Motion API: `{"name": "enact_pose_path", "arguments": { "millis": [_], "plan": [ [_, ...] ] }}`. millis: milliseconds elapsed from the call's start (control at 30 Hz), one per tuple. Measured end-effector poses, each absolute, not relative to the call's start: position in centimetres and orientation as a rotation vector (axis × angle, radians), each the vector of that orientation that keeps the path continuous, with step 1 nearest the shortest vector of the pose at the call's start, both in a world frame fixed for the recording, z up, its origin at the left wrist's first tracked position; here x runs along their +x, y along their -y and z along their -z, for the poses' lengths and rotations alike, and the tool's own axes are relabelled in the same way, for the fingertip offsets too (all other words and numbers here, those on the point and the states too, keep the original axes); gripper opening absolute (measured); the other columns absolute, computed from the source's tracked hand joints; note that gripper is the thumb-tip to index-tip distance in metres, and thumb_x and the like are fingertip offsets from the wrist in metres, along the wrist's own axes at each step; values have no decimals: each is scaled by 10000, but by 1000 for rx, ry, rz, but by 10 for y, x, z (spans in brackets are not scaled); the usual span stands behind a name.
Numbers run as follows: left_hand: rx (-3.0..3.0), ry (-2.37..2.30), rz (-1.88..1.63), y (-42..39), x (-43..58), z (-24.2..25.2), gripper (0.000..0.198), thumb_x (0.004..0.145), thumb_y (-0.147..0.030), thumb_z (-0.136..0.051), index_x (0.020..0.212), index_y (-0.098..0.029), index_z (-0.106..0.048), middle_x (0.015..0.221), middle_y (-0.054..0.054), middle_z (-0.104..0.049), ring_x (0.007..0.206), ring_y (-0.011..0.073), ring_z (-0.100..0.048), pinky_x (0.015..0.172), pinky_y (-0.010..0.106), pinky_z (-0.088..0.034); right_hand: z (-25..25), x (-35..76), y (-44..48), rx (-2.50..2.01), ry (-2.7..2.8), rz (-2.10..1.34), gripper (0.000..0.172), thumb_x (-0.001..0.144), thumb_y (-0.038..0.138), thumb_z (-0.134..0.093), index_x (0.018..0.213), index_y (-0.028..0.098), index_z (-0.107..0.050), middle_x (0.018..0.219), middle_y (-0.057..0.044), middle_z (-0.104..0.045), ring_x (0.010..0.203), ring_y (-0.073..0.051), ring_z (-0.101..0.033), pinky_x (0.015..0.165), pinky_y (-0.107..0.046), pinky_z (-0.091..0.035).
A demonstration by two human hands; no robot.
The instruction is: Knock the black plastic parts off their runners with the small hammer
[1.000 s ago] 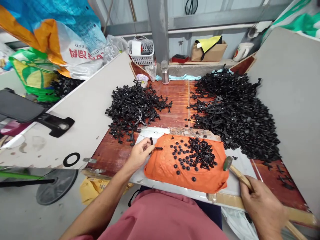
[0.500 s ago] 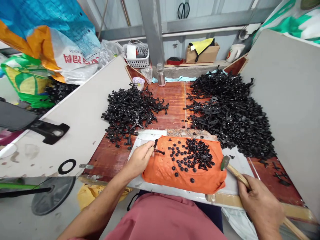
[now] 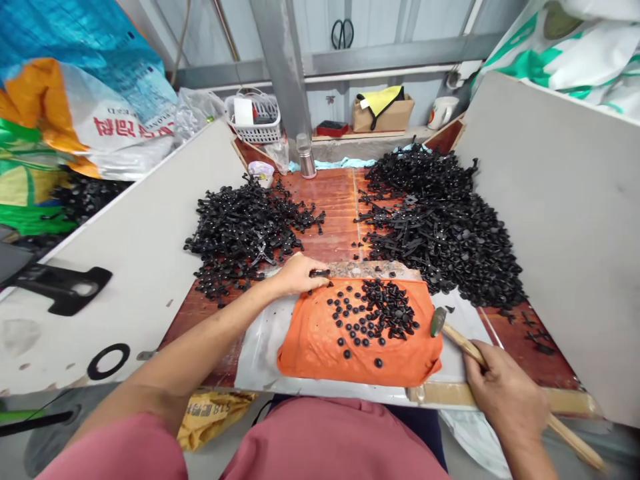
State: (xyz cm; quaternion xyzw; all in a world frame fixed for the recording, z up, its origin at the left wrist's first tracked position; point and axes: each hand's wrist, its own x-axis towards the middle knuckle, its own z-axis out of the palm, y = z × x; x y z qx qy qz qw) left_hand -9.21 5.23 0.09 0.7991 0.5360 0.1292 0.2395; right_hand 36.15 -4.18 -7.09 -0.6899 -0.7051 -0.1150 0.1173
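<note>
My left hand [image 3: 298, 275] is closed on a small black plastic piece [image 3: 319, 273] at the far left corner of the orange cloth [image 3: 320, 337]. Several small black round caps [image 3: 375, 313] lie on that cloth. My right hand [image 3: 503, 393] grips the wooden handle of a hammer [image 3: 453, 332]; its metal head rests at the cloth's right edge. A pile of black cross-shaped parts [image 3: 240, 230] lies just beyond my left hand. A bigger black heap [image 3: 440, 227] sits to the right.
Grey boards [image 3: 555, 220] wall the red-brown table [image 3: 335, 200] on both sides. A steel flask [image 3: 304, 157], a white basket [image 3: 253, 119], a cardboard box [image 3: 383, 113] and a mug [image 3: 443, 112] stand at the back. Printed sacks [image 3: 75, 113] are piled on the left.
My left hand moved forward from the cloth's left edge to its far corner, still with a black piece. The view shifted left and forward. The hammer hand stayed at the near right.
</note>
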Motion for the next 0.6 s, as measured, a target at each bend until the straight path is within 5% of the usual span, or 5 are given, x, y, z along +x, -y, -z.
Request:
{"name": "enact_pose_path", "arguments": {
  "millis": [133,400,600],
  "plan": [
    [2338,-1381,-258,-58,-85,12,186,832,-269,-608,664,-190,-623,654,-31,-659,651,128,-590,703,252,-312,69,360,41,-2024,2066,325,260,980,384,-531,1035,240,-740,961,-26,-766,642,-157,-648,482,-275,-315],
    [2311,-1428,-140,-51,-76,5,307,879,-318,-580,608,-172,-571,560,-49,-591,569,105,-494,651,251,-286,71,362,43,-2010,2066,331,257,976,390,-543,1057,240,-734,978,-32,-768,657,-163,-663,484,-276,-322],
    [2308,-1837,-87,-47,-79,-3,284,926,-429,-570,818,-218,-725,787,42,-771,776,206,-669,790,316,-344,73,363,43,-2021,2055,287,262,977,389,-519,1051,243,-723,978,-30,-766,679,-168,-655,489,-277,-312]
  ]
}}
